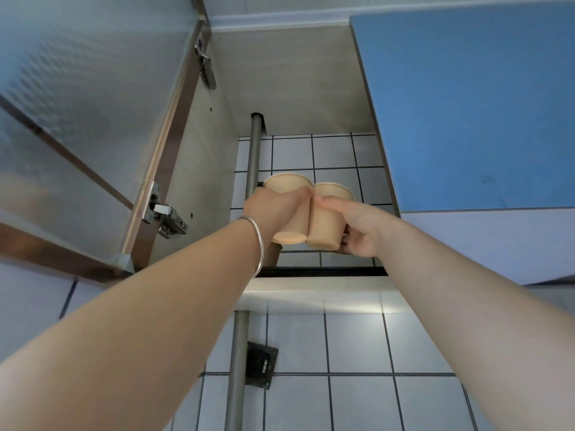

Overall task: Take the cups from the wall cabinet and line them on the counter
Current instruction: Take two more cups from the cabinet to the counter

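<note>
I look up into the open wall cabinet (280, 88). Two tan paper cups are held side by side at the cabinet's opening, above its dark bottom edge (323, 271). My left hand (270, 209), with a silver bangle on the wrist, is wrapped around the left cup (291, 185). My right hand (364, 228) grips the right cup (325, 225) from its right side. The two cups touch each other, both upright and tilted slightly toward me. The counter is out of view.
The cabinet's frosted glass door (77, 119) stands open at the left, with metal hinges (165, 213). A shut blue cabinet door (473, 104) is at the right. A grey vertical pipe (253, 157) runs along the white tiled wall (357, 343), past a dark socket (261, 363).
</note>
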Demonstrator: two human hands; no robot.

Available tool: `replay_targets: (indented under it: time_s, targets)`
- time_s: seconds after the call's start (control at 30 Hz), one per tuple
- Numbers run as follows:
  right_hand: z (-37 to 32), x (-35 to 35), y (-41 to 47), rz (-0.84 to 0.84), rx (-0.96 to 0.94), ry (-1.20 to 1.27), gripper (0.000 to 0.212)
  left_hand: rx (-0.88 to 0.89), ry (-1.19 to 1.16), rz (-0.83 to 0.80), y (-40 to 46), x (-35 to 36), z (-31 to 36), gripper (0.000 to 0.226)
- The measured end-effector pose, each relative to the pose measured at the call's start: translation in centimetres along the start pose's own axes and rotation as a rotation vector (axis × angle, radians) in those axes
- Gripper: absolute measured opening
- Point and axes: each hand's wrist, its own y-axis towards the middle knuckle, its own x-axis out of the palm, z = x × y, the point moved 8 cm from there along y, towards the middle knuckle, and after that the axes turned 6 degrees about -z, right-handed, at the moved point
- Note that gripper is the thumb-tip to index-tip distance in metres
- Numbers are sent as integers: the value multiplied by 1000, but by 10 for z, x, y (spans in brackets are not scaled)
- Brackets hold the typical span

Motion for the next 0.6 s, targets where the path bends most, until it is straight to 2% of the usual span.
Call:
replay_targets:
  time_s: [0.1, 0.2, 0.27, 0.37, 0.53, 0.6]
  targets:
    - [-11, 19, -15, -62, -37, 85, 52, -6, -119, 6, -16, -19, 5, 55]
    - [-13, 35, -29, -75, -84, 165, 56, -16, -261, -28, -40, -31, 6, 73]
    - [-7, 46, -41, -69, -94, 208, 69, -37, -305, 0, -58, -41, 5, 86]
    - [10, 66, -68, -65, -89, 234, 95, -98, -344, 5, -89, -55, -8, 82]
    - [54, 109, -126, -152, -56, 345, 82, -174, -243, 147, -171, -95, -30, 67]
    - [71, 134, -154, -229, -52, 409, 63, -196, -182, 237, -213, -117, -34, 63]
